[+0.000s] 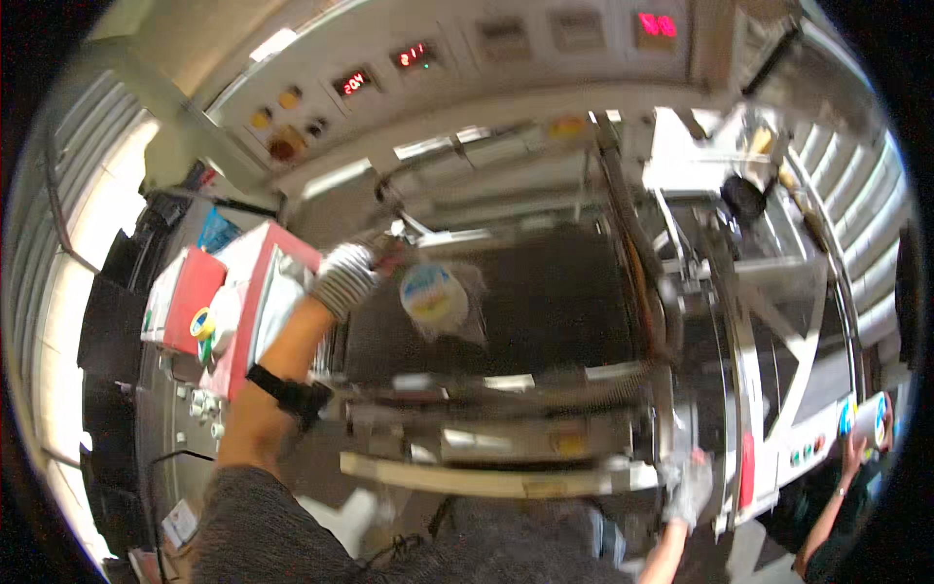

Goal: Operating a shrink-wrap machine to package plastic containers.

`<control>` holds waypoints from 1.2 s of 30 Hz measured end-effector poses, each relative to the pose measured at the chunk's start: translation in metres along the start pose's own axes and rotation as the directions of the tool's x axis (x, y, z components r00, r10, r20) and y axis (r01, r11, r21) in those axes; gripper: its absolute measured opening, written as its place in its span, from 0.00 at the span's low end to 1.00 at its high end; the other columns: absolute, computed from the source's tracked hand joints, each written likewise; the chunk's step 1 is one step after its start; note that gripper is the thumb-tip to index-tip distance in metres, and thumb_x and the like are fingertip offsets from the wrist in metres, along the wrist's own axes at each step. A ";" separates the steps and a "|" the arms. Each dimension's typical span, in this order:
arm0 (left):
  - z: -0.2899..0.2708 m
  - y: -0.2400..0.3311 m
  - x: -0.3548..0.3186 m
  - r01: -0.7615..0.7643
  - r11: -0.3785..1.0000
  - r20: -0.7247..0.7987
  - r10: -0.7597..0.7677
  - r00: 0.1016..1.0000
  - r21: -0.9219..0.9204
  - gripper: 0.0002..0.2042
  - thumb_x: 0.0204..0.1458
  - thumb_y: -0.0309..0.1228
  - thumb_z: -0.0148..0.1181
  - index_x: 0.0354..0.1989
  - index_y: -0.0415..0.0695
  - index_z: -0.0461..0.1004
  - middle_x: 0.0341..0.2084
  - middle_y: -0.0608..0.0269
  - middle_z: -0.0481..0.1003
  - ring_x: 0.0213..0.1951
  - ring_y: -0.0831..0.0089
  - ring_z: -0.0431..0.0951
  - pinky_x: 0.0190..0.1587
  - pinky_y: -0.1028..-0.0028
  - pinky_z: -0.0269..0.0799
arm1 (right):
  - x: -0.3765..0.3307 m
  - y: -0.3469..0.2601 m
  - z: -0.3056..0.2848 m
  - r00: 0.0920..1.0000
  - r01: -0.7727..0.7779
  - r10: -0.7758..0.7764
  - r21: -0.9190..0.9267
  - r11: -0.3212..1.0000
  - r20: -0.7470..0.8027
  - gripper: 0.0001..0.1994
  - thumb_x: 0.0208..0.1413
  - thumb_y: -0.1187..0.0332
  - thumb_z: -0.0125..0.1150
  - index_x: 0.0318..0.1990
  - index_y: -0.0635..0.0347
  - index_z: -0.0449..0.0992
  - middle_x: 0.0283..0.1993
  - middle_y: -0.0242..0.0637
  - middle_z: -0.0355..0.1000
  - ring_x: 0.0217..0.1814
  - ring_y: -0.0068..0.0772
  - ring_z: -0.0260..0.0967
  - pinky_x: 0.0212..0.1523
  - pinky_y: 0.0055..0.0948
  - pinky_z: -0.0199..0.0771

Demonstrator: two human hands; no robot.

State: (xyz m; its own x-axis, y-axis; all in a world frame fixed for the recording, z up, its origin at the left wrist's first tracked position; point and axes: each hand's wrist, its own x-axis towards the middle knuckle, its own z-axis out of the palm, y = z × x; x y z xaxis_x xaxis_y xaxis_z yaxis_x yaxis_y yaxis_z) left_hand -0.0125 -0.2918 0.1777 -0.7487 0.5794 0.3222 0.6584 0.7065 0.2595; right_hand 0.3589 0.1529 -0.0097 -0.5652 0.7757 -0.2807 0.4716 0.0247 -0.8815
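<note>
My left hand (362, 265), in a striped work glove with dark fingers, reaches over the left side of a black machine bed (555, 302). Its fingers are smeared by motion, and I cannot make out anything in them. Just to the right of it, a clear plastic bag or film lies on the bed around a round pack (430, 294) with a blue, white and yellow face. My right hand (689, 487), in a pale grey glove, is at the near right corner of the machine frame (664, 409). Blur hides how its fingers are set.
A control panel (467, 54) with red lit displays spans the far side. Red-edged boxes (268, 282) and a yellow tape roll (202, 324) stand at left. A pale bar (486, 477) runs along the near edge. At far right, another person's hands (854, 456) hold a white round-faced pack (869, 420).
</note>
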 end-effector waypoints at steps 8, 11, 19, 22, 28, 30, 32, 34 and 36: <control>0.046 -0.032 0.034 0.025 0.960 0.302 -0.113 0.947 0.279 0.22 0.40 0.40 0.61 0.46 0.49 0.69 0.41 0.50 0.71 0.42 0.58 0.72 0.47 0.66 0.67 | -0.108 0.131 -0.057 0.987 -0.094 0.057 -0.254 0.963 -0.151 0.06 0.50 0.73 0.51 0.33 0.62 0.74 0.26 0.32 0.70 0.27 0.24 0.65 0.29 0.21 0.64; 0.082 -0.078 0.009 -0.503 0.820 0.666 0.215 0.714 0.274 0.48 0.29 0.54 0.66 0.62 0.54 0.49 0.61 0.52 0.45 0.61 0.51 0.47 0.59 0.60 0.51 | -0.109 0.249 -0.069 0.983 -0.020 -0.041 -0.330 0.944 -0.178 0.06 0.50 0.69 0.52 0.32 0.60 0.73 0.21 0.28 0.64 0.20 0.16 0.56 0.20 0.19 0.54; 0.198 -0.116 0.003 -0.429 0.817 0.741 0.004 0.671 0.385 0.60 0.20 0.65 0.63 0.64 0.63 0.34 0.64 0.53 0.37 0.63 0.49 0.38 0.61 0.51 0.35 | -0.211 0.127 -0.069 0.991 -0.075 0.130 -0.764 0.641 0.012 0.17 0.47 0.67 0.51 0.45 0.65 0.68 0.41 0.46 0.62 0.41 0.39 0.58 0.44 0.33 0.59; 0.182 -0.101 0.006 -0.323 0.846 0.720 -0.098 0.687 0.424 0.60 0.20 0.65 0.63 0.64 0.63 0.33 0.64 0.53 0.36 0.63 0.48 0.38 0.62 0.52 0.34 | -0.215 0.082 -0.051 0.939 -0.335 0.316 -0.547 0.767 -0.132 0.17 0.45 0.59 0.59 0.35 0.66 0.75 0.27 0.42 0.67 0.27 0.34 0.61 0.32 0.34 0.63; 0.174 -0.104 0.014 -0.269 0.897 0.730 -0.081 0.679 0.350 0.59 0.19 0.61 0.66 0.63 0.64 0.36 0.63 0.49 0.35 0.62 0.44 0.40 0.61 0.51 0.38 | -0.185 0.102 -0.055 0.970 -0.107 0.231 -0.709 0.697 0.081 0.16 0.46 0.60 0.56 0.36 0.65 0.74 0.31 0.43 0.67 0.32 0.35 0.62 0.36 0.34 0.62; 0.172 -0.120 0.013 -0.222 0.911 0.755 -0.132 0.642 0.348 0.58 0.20 0.59 0.67 0.63 0.64 0.37 0.63 0.49 0.36 0.62 0.44 0.41 0.61 0.51 0.39 | -0.176 0.104 -0.053 0.965 -0.064 0.229 -0.729 0.681 0.129 0.16 0.47 0.60 0.55 0.37 0.65 0.74 0.32 0.43 0.67 0.33 0.35 0.62 0.37 0.34 0.62; 0.178 -0.164 0.006 -0.290 0.925 0.794 -0.019 0.607 0.244 0.54 0.24 0.56 0.66 0.63 0.61 0.42 0.62 0.49 0.39 0.62 0.46 0.43 0.60 0.50 0.43 | -0.166 0.105 -0.049 0.957 -0.022 0.230 -0.745 0.666 0.177 0.16 0.47 0.61 0.55 0.37 0.65 0.74 0.34 0.43 0.67 0.35 0.35 0.62 0.39 0.34 0.61; 0.154 -0.186 -0.002 -0.330 0.904 0.793 -0.015 0.609 0.270 0.48 0.24 0.57 0.64 0.59 0.53 0.51 0.62 0.51 0.41 0.61 0.45 0.43 0.59 0.47 0.41 | -0.163 0.105 -0.048 0.955 -0.008 0.230 -0.755 0.655 0.189 0.16 0.47 0.61 0.54 0.38 0.64 0.74 0.35 0.43 0.67 0.36 0.36 0.62 0.40 0.34 0.61; 0.123 -0.228 -0.027 -0.251 0.907 0.754 -0.100 0.649 0.337 0.44 0.25 0.55 0.64 0.55 0.45 0.62 0.61 0.55 0.44 0.60 0.44 0.43 0.58 0.46 0.40 | -0.160 0.105 -0.047 0.952 0.011 0.228 -0.766 0.643 0.205 0.15 0.47 0.62 0.53 0.38 0.64 0.74 0.37 0.43 0.67 0.38 0.36 0.62 0.42 0.34 0.61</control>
State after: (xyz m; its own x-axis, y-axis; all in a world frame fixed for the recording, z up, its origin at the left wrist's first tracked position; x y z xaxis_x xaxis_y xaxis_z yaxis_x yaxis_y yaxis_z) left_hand -0.1520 -0.4190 -0.0025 -0.6104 0.6116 -0.5034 0.7595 0.6324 -0.1526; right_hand 0.5301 0.0608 -0.0393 -0.5692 0.6145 -0.5462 0.8154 0.5071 -0.2793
